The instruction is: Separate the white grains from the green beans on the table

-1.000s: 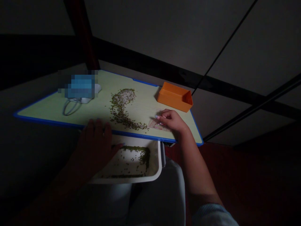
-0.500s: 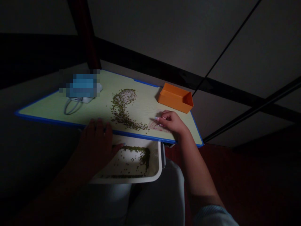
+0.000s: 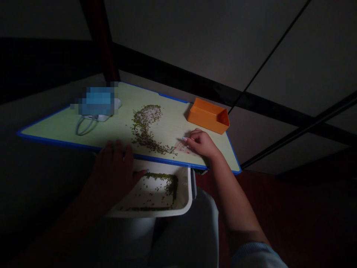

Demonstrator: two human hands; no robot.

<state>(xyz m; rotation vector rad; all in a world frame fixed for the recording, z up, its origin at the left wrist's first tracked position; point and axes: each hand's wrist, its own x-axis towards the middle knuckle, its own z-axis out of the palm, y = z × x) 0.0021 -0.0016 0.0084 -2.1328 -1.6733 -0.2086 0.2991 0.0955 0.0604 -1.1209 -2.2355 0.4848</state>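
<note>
Right hand (image 3: 202,144): I am keeping my fingers curled and my thumb bent in, grasping a clear, curved plastic piece (image 3: 184,147) with red markings. The piece is sitting low over the near right part of the pale green board (image 3: 167,128), just to the right of the pile's near end. Exact finger contact is partly hiding behind my knuckles.

Left hand (image 3: 115,167): I am holding nothing visible; the grip is released, fingers spreading over the board's near blue edge, left of centre. My thumb is pointing right above the white tub (image 3: 184,201); I cannot tell whether it is touching the rim.

Sample: a loose pile of green and pale grains (image 3: 143,128) is lying on the middle of the board, curving from the far side towards the near edge, with single grains scattering around it. More green grains (image 3: 171,182) are resting inside the white tub, gathering mostly along its walls, with some dotting its floor. The tub is sitting below the near edge of the board, above my grey-clad legs (image 3: 189,230).

Surroundings: an open orange box (image 3: 208,117) is standing at the far right of the board. A blurred blue object (image 3: 98,100) is resting on a white item (image 3: 104,117) at the left, a grey loop (image 3: 80,128) curving beside it. Lighting is running dim.
</note>
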